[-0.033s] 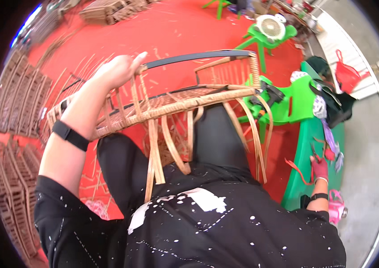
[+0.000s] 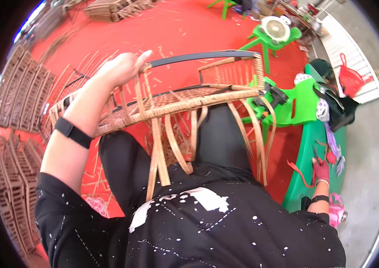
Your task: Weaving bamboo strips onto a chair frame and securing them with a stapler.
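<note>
A half-woven rattan chair frame (image 2: pixel 185 100) rests across my lap, with loose cane strips hanging down over my dark trousers. My left hand (image 2: pixel 122 67) grips the frame's dark metal top bar at its left end. My right hand (image 2: pixel 321 172), in a red glove, reaches out low on the right over a green plastic surface (image 2: pixel 303 174) and holds a small tool with red handles (image 2: pixel 328 156). A black band sits on each wrist.
Red floor mat (image 2: pixel 176 31) strewn with cane scraps. Stacks of woven panels (image 2: pixel 17 98) line the left. Green plastic chairs (image 2: pixel 296 107) and a small white fan (image 2: pixel 275 27) stand at right, with a red bag (image 2: pixel 349 80) on grey concrete.
</note>
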The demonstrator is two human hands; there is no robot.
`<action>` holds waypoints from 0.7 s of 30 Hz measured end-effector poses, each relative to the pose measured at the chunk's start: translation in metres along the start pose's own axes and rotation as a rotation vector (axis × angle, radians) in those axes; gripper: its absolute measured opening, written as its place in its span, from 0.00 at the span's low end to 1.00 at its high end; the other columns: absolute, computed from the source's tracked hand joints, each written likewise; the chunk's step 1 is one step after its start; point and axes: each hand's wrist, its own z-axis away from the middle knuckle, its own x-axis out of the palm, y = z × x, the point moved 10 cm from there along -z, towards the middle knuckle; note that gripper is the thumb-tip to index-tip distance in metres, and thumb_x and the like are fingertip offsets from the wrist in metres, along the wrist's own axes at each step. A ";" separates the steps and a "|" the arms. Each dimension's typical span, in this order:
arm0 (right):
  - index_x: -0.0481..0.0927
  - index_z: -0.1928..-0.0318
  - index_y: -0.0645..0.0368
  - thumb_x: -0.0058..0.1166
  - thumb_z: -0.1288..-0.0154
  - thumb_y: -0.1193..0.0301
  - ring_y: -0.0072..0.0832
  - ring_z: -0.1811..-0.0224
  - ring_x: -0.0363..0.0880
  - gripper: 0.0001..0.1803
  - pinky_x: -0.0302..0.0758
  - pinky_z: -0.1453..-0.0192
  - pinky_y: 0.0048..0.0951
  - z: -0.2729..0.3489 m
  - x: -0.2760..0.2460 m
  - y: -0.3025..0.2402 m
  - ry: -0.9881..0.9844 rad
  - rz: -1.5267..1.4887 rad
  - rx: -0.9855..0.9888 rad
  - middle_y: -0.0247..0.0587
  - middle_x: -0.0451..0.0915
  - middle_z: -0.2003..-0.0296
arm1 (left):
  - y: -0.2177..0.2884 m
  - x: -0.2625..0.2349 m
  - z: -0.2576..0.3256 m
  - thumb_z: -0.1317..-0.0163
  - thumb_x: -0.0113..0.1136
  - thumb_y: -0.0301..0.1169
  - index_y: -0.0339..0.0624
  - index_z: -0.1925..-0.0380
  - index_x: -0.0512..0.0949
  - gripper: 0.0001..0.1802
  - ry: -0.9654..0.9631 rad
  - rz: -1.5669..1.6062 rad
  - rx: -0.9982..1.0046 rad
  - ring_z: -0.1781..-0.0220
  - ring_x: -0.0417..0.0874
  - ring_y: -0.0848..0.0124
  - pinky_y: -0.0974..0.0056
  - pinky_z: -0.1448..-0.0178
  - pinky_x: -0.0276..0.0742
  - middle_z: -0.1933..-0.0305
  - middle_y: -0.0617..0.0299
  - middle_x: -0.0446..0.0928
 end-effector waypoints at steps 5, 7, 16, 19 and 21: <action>0.73 0.45 0.65 0.67 0.46 0.52 0.41 0.45 0.76 0.36 0.70 0.39 0.40 -0.006 -0.029 -0.065 0.317 0.487 -0.195 0.53 0.77 0.51 | 0.014 0.008 0.013 0.30 0.35 0.62 0.39 0.70 0.84 0.39 0.062 0.074 0.141 0.61 0.83 0.52 0.53 0.51 0.76 0.69 0.47 0.82; 0.75 0.46 0.63 0.64 0.41 0.58 0.38 0.44 0.75 0.28 0.68 0.38 0.38 -0.004 -0.046 -0.114 0.367 0.018 -0.409 0.47 0.77 0.51 | 0.022 0.007 0.008 0.30 0.35 0.62 0.40 0.69 0.84 0.39 0.093 0.075 0.147 0.60 0.83 0.51 0.53 0.51 0.76 0.69 0.48 0.82; 0.80 0.55 0.59 0.56 0.39 0.80 0.37 0.60 0.82 0.12 0.77 0.54 0.35 0.319 0.031 -0.530 -0.236 -0.397 -1.688 0.44 0.82 0.57 | 0.021 0.008 0.015 0.29 0.34 0.59 0.46 0.70 0.86 0.35 0.142 0.020 0.090 0.58 0.83 0.54 0.53 0.49 0.76 0.69 0.51 0.82; 0.81 0.59 0.55 0.56 0.37 0.71 0.42 0.64 0.81 0.07 0.77 0.60 0.38 0.369 0.079 -0.557 -0.398 -0.310 -1.806 0.43 0.82 0.64 | 0.022 0.011 0.011 0.30 0.34 0.62 0.45 0.71 0.85 0.37 0.127 0.050 0.079 0.60 0.83 0.53 0.53 0.50 0.76 0.69 0.52 0.83; 0.81 0.61 0.54 0.56 0.38 0.68 0.43 0.65 0.81 0.07 0.77 0.62 0.38 0.374 0.111 -0.562 -0.511 -0.152 -1.794 0.43 0.81 0.68 | 0.021 0.013 0.009 0.30 0.35 0.60 0.46 0.72 0.85 0.36 0.130 0.033 0.089 0.59 0.83 0.53 0.53 0.49 0.76 0.69 0.52 0.83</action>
